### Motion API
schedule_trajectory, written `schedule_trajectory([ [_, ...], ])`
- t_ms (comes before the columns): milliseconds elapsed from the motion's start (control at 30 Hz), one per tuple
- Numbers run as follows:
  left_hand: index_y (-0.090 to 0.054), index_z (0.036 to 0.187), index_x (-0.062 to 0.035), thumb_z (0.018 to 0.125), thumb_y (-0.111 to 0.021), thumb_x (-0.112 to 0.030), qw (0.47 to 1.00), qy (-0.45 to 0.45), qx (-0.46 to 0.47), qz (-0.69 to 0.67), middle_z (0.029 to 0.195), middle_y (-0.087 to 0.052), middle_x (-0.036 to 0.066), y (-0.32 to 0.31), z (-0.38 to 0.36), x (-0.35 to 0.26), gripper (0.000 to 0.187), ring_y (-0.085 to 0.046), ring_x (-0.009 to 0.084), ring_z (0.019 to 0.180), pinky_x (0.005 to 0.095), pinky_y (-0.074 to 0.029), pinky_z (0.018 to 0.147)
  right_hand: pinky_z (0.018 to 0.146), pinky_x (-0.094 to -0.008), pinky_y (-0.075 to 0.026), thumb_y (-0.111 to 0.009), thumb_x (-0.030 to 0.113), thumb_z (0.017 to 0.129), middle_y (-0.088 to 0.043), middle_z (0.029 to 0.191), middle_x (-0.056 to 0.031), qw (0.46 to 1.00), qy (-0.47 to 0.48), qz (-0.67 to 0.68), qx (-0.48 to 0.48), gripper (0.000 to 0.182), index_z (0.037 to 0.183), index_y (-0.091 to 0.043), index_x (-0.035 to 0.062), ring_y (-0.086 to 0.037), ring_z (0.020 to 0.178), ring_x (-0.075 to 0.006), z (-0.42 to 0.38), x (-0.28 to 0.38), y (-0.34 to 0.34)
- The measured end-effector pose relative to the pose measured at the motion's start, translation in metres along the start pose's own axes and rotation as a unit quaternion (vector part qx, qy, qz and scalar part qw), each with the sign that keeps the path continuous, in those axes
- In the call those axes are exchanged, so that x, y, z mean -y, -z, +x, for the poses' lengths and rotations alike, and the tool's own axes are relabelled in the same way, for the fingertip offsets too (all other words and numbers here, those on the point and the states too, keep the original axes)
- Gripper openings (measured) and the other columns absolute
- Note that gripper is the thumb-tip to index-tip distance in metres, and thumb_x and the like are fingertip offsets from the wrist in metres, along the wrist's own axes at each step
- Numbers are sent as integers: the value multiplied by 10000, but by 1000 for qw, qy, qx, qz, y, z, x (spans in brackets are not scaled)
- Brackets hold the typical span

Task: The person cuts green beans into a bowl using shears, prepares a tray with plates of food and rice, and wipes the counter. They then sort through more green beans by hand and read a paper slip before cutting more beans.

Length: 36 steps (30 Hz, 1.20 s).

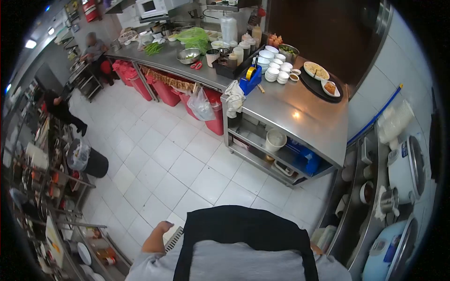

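Note:
My left hand (164,226) hangs low beside my body, at the bottom of the view, over the tiled floor. Its fingers are too small and turned away to show whether they are apart or closed. Near it in the picture lies a slotted floor drain (174,238). A sliver of my right arm (317,249) shows past the apron, with the hand itself hidden. My black apron (243,222) fills the lower middle. Ahead is a steel counter (300,110) bearing a round black tray (309,77) with a plate of food (316,70) and a smaller dish (331,87).
Stacked white bowls (272,74), a blue tape dispenser (251,80) and sauce bottles (239,54) stand on the counter. Red bins (166,91) sit underneath. Rice cookers (405,168) line the right. Two people work at far left, beyond a dark bin (97,164).

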<state>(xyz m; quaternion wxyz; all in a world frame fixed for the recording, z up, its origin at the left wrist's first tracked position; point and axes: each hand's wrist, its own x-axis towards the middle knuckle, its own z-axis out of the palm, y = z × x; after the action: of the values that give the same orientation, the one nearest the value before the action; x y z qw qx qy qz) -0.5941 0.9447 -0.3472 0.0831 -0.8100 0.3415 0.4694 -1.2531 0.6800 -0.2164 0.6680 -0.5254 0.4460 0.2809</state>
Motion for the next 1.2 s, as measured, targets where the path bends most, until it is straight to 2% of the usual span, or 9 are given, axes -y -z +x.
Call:
schedule_trajectory([
  [67, -618, 965, -76, 753, -610, -369, 905, 119, -96, -397, 773, -601, 65, 15, -16, 29, 361, -570, 165, 759, 390, -465, 656, 690, -441, -487, -557, 155, 736, -633, 847, -179, 999, 4, -19, 49, 287, 1012, -600, 91, -618, 788, -312, 27, 24, -14],
  [200, -616, 957, -22, 749, -598, -267, 930, 12, -251, -268, 766, -636, 102, -1, 16, 60, 322, -610, 208, 712, 319, -483, 660, 679, -439, -488, -569, 196, 733, -636, 849, -172, 986, 54, -122, 98, 308, 1016, -601, 79, -619, 787, -310, 107, 74, -13],
  [367, -632, 945, -36, 752, -600, -294, 959, -43, -78, -268, 914, -647, 136, 5, 31, 46, 322, -620, 256, 852, 321, -480, 761, 665, -435, -490, -583, 247, 730, -640, 851, -164, 885, 274, -368, 81, 344, 1020, -602, 64, -621, 786, -306, 240, 129, 28],
  [433, -632, 945, -39, 753, -599, -296, 955, -35, -67, -286, 919, -646, 135, 18, 27, 36, 323, -619, 258, 856, 324, -479, 766, 654, -450, -481, -575, 288, 739, -638, 846, -156, 855, 72, -506, -82, 290, 940, -616, 84, -617, 808, -319, 138, 280, 3],
  [633, -635, 945, -45, 754, -597, -303, 944, 1, -70, -322, 936, -643, 133, 78, 51, 8, 324, -614, 265, 870, 331, -476, 778, 666, -471, -443, -455, 409, 843, -611, 748, -153, 805, 295, -320, -402, 365, 753, -601, 87, -584, 741, -346, 132, 442, 79],
  [767, -637, 946, -49, 755, -595, -308, 940, 27, -77, -331, 947, -641, 131, 116, 79, -12, 324, -611, 270, 879, 336, -474, 787, 657, -408, -445, -408, 118, 855, -584, 833, -187, 682, 420, -169, -574, 160, 839, -553, 52, -561, 765, -364, 138, 493, 219],
  [900, -639, 946, -53, 756, -593, -313, 928, 21, -104, -358, 958, -639, 129, 162, 117, -52, 325, -609, 275, 889, 341, -472, 795, 755, -434, -432, -452, 53, 796, -567, 893, -202, 634, 379, -137, -661, 149, 915, -541, 47, -530, 872, -385, 123, 548, 344],
  [967, -639, 946, -55, 756, -592, -315, 915, 9, -124, -385, 963, -638, 128, 181, 142, -71, 325, -607, 277, 893, 343, -471, 799, 803, -433, -429, -496, 68, 769, -553, 961, -182, 697, 243, -213, -641, 183, 947, -536, 44, -509, 939, -371, 132, 563, 394],
  [1200, -641, 949, -61, 757, -590, -322, 878, -38, -130, -459, 982, -634, 127, 229, 212, -122, 328, -602, 283, 908, 350, -468, 811, 809, -431, -436, -527, 106, 764, -508, 1049, -165, 660, 150, -262, -688, 310, 1071, -513, 68, -508, 969, -347, 187, 566, 424],
])
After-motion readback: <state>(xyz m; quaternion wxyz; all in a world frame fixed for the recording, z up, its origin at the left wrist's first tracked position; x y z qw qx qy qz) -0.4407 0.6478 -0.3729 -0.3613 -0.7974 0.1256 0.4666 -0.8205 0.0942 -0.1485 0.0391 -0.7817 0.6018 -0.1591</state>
